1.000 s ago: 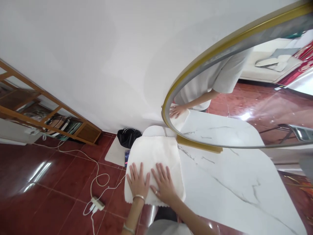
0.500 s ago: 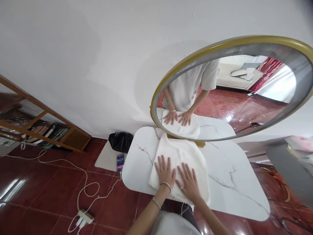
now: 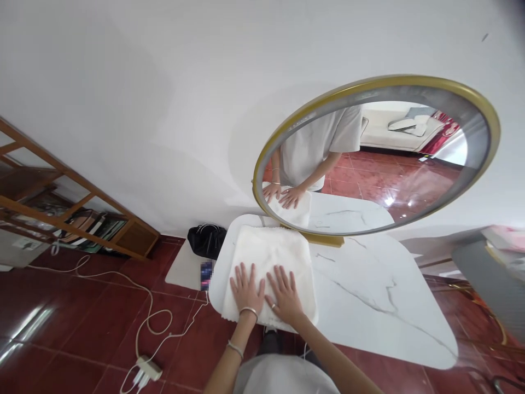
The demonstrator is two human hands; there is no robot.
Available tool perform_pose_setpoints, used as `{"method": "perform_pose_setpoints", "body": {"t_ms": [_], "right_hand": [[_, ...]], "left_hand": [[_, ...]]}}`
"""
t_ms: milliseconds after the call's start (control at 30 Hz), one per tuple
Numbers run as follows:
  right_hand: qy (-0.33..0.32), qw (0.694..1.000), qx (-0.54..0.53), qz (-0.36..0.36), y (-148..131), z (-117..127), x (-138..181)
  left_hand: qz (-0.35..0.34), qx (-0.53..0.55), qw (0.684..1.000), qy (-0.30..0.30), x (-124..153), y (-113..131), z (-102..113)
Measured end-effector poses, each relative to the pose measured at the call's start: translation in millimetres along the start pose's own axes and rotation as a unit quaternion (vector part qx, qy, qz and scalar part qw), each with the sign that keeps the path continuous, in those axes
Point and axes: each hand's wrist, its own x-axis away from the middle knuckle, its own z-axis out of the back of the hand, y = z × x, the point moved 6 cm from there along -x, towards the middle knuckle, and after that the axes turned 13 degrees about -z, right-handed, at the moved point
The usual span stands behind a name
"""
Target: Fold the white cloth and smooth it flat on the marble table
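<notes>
Both of your hands lie flat with fingers spread wide, gripping nothing, on the white fluffy folded towel [image 3: 268, 257]: your left hand [image 3: 246, 287] sits just left of centre at the bottom of the frame, and your right hand [image 3: 286, 294] is right beside it, the two nearly touching. The towel rests on the left end of the white marble-patterned desk [image 3: 369, 295] with rounded corners, its near edge hanging slightly over the desk's front rim. Behind it, in the upper right of the frame, a round gold-framed mirror [image 3: 494, 126] leans on the white wall [image 3: 164, 82] and reflects your arms and the towel. On the red tiled floor [image 3: 82, 323] at lower left lie a white cable with a power strip [image 3: 147, 369], and a black bag [image 3: 206, 239] sits by the wall.
</notes>
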Motion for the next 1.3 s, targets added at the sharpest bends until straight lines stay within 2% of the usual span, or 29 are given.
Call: {"method": "perform_pose_setpoints", "body": {"t_ms": [100, 200, 367, 533, 633, 733, 867, 967, 1133, 1300], "right_hand": [[-0.002, 1.000, -0.007, 0.009, -3.4, 2.1, -1.6], [-0.005, 1.000, -0.006, 0.003, 12.6, 5.2, 3.0], [0.004, 1.000, 0.005, -0.017, 68.7, 16.5, 21.7], [-0.010, 1.000, 0.003, -0.006, 125.7, 34.8, 47.0], [-0.024, 0.999, -0.030, -0.018, 147.2, 42.6, 59.0], [-0.024, 0.996, -0.072, -0.048, 154.6, 45.8, 64.9], [-0.027, 0.991, -0.098, -0.084, 152.1, 45.4, 63.3], [-0.035, 0.989, -0.106, -0.095, 150.9, 46.7, 60.8], [-0.044, 0.989, -0.112, -0.087, 153.1, 52.5, 59.4], [-0.029, 0.989, -0.105, -0.100, 149.2, 49.3, 61.0]], "left_hand": [[0.028, -0.013, 0.999, 0.014, 1.0, 2.2, -1.9], [0.033, -0.016, 0.999, 0.023, -3.4, 21.7, -9.1], [-0.020, 0.010, 1.000, 0.010, -2.9, 73.4, -27.3], [-0.036, 0.057, 0.997, -0.027, 8.2, 116.4, -44.8], [0.013, 0.091, 0.995, -0.038, -13.0, 115.6, -42.0], [0.064, 0.136, 0.988, -0.041, -60.5, 99.3, -30.1], [-0.001, 0.202, 0.975, -0.094, -124.9, 89.8, -26.1], [-0.040, 0.241, 0.962, -0.118, -146.7, 88.9, -28.1], [-0.103, 0.286, 0.948, -0.096, -153.8, 107.5, -15.3], [-0.216, 0.328, 0.913, -0.113, -137.6, 164.9, 16.7]]}}
